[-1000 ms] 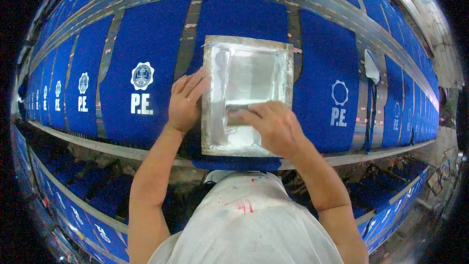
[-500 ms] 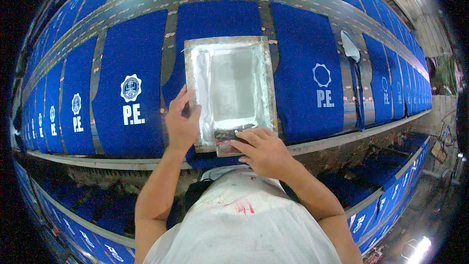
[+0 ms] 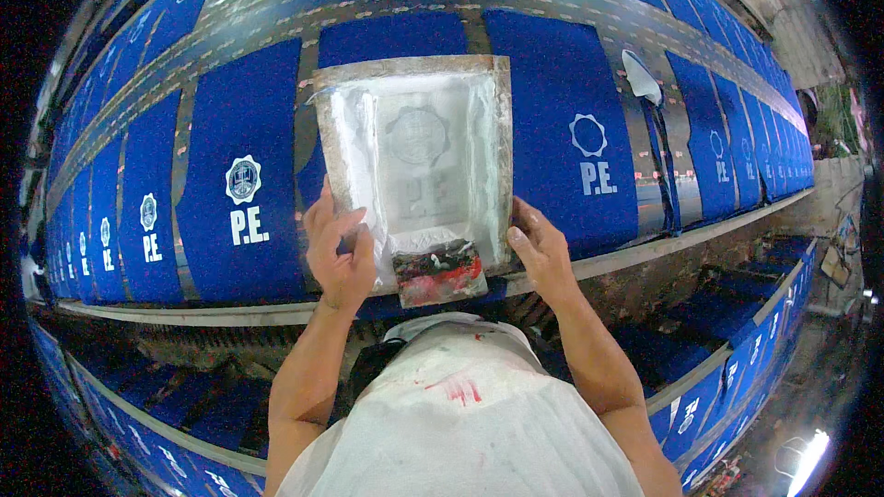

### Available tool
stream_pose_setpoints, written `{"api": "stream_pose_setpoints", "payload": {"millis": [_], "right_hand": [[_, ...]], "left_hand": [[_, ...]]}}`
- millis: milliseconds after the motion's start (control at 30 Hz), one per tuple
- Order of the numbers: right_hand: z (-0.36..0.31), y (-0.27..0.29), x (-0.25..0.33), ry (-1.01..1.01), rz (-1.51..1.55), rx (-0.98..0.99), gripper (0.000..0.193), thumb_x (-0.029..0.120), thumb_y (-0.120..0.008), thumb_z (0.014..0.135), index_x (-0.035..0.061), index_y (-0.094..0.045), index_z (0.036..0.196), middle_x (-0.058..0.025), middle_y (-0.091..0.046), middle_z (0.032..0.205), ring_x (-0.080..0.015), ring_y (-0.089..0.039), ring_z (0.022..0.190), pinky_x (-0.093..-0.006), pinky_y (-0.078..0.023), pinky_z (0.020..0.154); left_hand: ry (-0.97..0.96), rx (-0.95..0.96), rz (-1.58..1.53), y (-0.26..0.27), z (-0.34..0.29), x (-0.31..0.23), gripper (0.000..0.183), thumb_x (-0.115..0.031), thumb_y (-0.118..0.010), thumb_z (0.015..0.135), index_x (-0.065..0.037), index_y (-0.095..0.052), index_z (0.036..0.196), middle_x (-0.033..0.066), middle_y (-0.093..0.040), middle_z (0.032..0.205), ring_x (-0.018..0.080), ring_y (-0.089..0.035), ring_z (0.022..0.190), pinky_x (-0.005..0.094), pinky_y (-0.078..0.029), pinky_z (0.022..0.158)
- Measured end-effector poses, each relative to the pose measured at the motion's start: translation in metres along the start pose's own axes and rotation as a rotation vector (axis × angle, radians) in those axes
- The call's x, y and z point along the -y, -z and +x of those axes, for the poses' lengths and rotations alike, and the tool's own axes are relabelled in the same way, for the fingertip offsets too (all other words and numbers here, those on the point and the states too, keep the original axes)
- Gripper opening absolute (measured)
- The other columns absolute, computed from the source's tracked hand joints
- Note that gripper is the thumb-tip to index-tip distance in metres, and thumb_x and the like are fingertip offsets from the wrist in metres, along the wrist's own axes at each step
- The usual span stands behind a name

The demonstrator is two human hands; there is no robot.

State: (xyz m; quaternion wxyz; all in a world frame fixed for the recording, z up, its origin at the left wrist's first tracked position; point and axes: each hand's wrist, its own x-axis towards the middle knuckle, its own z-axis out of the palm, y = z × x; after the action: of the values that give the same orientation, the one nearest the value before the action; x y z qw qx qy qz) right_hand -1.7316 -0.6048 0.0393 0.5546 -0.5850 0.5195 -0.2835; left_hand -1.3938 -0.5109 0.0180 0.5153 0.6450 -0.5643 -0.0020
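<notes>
A screen-printing frame (image 3: 503,129) with a pale mesh is in front of me, over a blue fabric panel (image 3: 391,35). White ink lines its inner sides, and a badge and letters show through the mesh. My left hand (image 3: 339,253) grips its left side near the lower corner. On the opposite side my right hand (image 3: 545,253) is closed around the edge, thumb on top. A squeegee (image 3: 440,276), stained dark and red, rests at the frame's near end with white ink along its far edge. Neither hand touches it.
Blue panels with white printed badges and letters (image 3: 244,202) line the long table on both sides. A white-coated scoop-like tool (image 3: 642,78) stands to the right. Behind the table's pale front rail (image 3: 212,315) are more blue panels. A bright lamp (image 3: 808,465) shines at lower right.
My right hand has left the squeegee and taken the frame's right side. The frame has shifted slightly left and looks tilted; the badge and letters now show through its mesh.
</notes>
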Motion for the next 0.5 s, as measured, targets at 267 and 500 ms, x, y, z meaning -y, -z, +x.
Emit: {"api": "stream_pose_setpoints", "payload": {"millis": [267,500], "right_hand": [[0.003,0.024,0.002,0.158,0.015,0.166,0.075,0.030,-0.080,0.108,-0.0079,-0.056,0.168,-0.0263,-0.067,0.160,-0.0331,-0.061,0.154,-0.0455,-0.042,0.133],[0.015,0.115,-0.007,0.252,0.234,0.137,0.075,0.024,-0.081,0.108,-0.0087,-0.054,0.170,-0.0228,-0.064,0.166,-0.0301,-0.059,0.155,-0.0442,-0.041,0.134]], "left_hand": [[0.119,-0.004,-0.028,0.001,0.013,-0.018,0.036,0.008,-0.080,0.089,-0.008,-0.083,0.121,0.0306,-0.068,0.164,0.0424,-0.067,0.148,0.0501,-0.054,0.120],[0.265,-0.024,-0.087,-0.074,0.020,-0.079,0.042,0.014,-0.078,0.088,-0.007,-0.082,0.124,0.0265,-0.064,0.171,0.0317,-0.068,0.148,0.0414,-0.056,0.120]]}}
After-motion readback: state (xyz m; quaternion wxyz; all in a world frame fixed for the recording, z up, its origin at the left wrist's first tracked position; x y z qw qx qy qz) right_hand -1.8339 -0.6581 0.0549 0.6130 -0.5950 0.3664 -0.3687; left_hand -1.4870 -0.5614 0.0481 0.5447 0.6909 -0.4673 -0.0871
